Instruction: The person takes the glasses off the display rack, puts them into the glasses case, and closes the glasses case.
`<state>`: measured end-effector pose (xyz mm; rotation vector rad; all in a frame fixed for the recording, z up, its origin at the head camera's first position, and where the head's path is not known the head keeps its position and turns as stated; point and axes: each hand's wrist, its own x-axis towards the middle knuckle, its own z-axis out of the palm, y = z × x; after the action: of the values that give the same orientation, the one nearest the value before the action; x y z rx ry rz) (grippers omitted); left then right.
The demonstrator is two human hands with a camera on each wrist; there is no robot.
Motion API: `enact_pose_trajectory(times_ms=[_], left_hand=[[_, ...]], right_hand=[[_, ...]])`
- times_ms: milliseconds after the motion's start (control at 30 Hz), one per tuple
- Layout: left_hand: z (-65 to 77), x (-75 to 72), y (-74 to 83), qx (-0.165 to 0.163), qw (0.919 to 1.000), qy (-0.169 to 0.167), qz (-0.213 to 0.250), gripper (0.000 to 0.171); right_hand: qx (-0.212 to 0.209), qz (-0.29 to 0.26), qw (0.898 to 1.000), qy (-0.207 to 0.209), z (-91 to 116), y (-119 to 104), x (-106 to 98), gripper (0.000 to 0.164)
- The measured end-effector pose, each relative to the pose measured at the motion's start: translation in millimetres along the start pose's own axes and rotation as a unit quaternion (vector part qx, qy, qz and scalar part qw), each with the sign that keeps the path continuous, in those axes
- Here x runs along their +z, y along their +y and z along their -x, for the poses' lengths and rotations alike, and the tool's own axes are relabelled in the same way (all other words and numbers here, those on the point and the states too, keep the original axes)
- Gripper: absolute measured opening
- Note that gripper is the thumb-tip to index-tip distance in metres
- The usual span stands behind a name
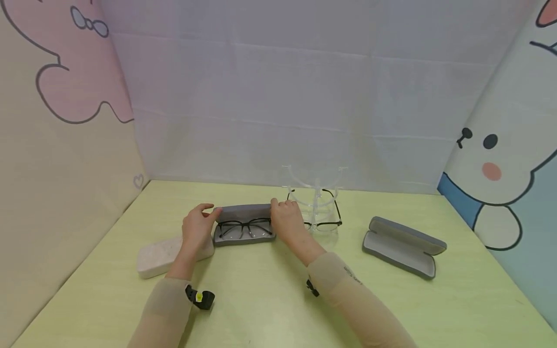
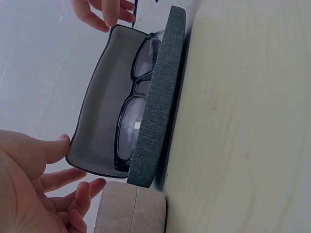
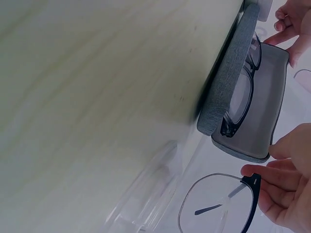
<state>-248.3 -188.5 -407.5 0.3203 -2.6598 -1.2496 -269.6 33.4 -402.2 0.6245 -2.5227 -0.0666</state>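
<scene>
A grey glasses case (image 1: 245, 241) lies with its lid raised, black-framed glasses (image 1: 248, 224) inside. At the lid's left corner is my left hand (image 1: 197, 227), its thumb on the edge and fingers behind, as the left wrist view shows. My right hand (image 1: 288, 221) holds the lid's opposite corner between thumb and fingers. The right wrist view shows the case (image 3: 228, 73) from its right end, the glasses (image 3: 246, 99) resting in it. Beneath my left forearm lies a closed pale case (image 1: 158, 256), touching or nearly touching the grey one.
Just right of my right hand stands a clear display stand (image 1: 316, 198), with another pair of dark-rimmed glasses (image 1: 329, 225) on its lower part. A second grey case (image 1: 400, 253) lies open at the right of the table (image 1: 270, 299). Fabric walls (image 1: 283, 106) enclose the back and sides.
</scene>
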Motion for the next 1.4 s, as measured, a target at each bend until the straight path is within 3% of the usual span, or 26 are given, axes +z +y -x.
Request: enact_pose_trajectory(times_ms=[133,300,433,533,667,900,1133,1400], left_hand=[[1.4,-0.7,-1.7,0.004,1.0,-0.004,0.0,0.04],[4.1,-3.2,-1.5,0.005,0.9999,-0.014,0.003,0.036],[2.0,-6.7,-1.8,0.003,0.9993,-0.035,0.011,0.038],[-0.1,-8.6,-5.0,0.007,0.9982,-0.057,0.018,0.04],[-2.1,-10.9,-8.2,0.013,0.996,-0.083,0.031,0.044],[1.4,-12.7,-8.4,0.007,0.9949,-0.096,0.029,0.041],[7.9,-11.7,-7.1,0.015,0.9971,-0.074,0.006,0.038],[13.1,-7.5,-14.7,0.021,0.9973,-0.07,-0.004,0.033]], right_hand=[[-0.007,0.007,1.0,-0.023,-1.1,-4.6,3.0,0.008],[0.006,-0.008,0.999,-0.045,-2.6,-4.4,3.9,0.015],[0.037,-0.089,0.994,-0.054,-5.6,-1.6,-1.0,0.017],[0.065,-0.157,0.983,-0.068,-7.1,0.0,-5.2,0.017],[0.093,-0.202,0.97,-0.096,-9.3,1.3,-9.8,0.021],[0.106,-0.219,0.963,-0.117,-5.5,-1.2,-14.0,0.022],[0.122,-0.23,0.958,-0.122,-1.0,-5.5,-16.1,0.018],[0.131,-0.217,0.96,-0.121,9.2,-13.9,-15.8,0.011]])
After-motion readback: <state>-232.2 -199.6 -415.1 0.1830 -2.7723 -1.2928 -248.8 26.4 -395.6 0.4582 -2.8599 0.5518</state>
